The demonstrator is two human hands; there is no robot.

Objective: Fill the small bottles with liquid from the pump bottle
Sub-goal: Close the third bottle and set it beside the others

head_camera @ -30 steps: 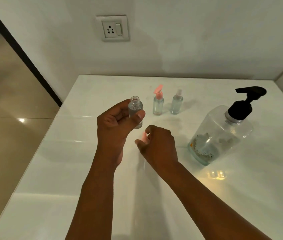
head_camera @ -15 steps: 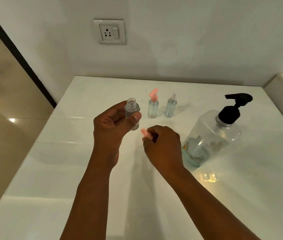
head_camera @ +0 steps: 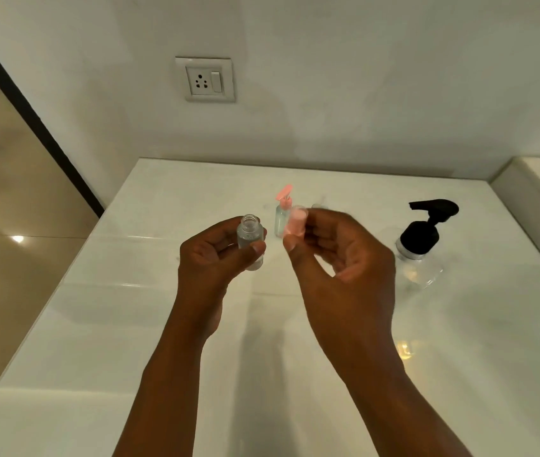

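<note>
Above the surface point(head_camera: 163, 324), I see the left hand point(head_camera: 216, 258) gripping an uncapped bottle point(head_camera: 250, 240) and the right hand point(head_camera: 338, 255) pinching a pink cap point(head_camera: 295, 222).

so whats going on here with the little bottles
A person is working at a white counter. The left hand grips a small clear bottle upright, its mouth uncapped. The right hand pinches a pink cap beside it. Behind them stands a small bottle with a pink flip top, and the large pump bottle sits untouched on the right.
</note>
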